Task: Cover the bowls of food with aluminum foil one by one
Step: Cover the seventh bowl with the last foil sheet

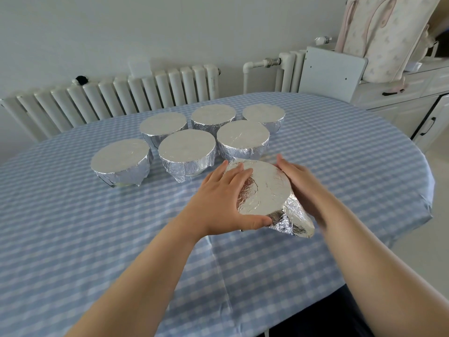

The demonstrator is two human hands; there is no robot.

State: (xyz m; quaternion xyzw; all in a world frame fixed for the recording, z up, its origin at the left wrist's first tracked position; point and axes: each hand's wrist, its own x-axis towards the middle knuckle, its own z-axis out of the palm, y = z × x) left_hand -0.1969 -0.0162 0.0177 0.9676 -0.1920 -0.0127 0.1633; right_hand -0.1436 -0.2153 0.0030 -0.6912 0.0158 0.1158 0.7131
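**Ana:** Judging by the look of it, how will that foil-covered bowl [263,188] handle?

**Ben:** The foil [295,221] itself is thin and soft; it creases at a touch and tears if pulled hard. A loose flap sticks out at the lower right of the bowl, not yet pressed flat. The bowl under it I take to be stiff and fairly heavy with food, probably breakable, though none of it shows here.

**Ana:** Where is it?

**Ben:** Just right of the middle of the frame, on the checked tablecloth [97,239], nearest the person. Its flat top tips toward the left of the frame, so it may be lifted or tilted; I cannot tell if its base touches the cloth.

**Ana:** And where should one take hold?

**Ben:** On the sides, below the rim, palms flat against the wall. Pressing on the stretched top would dent it.

**Ana:** The hands?

**Ben:** The left hand [224,200] lies on the bowl's left side, fingers spread over the edge of the top and thumb hooked round the near wall, so it grips the bowl. The right hand [297,181] cups the far right side, fingers fairly straight, pressing foil against the wall; it is blurred, so its hold is less sure. Both forearms reach in from the bottom of the frame.

**Ana:** The rest?

**Ben:** Six covered bowls [187,149] stand in the upper middle, well apart from the hands.
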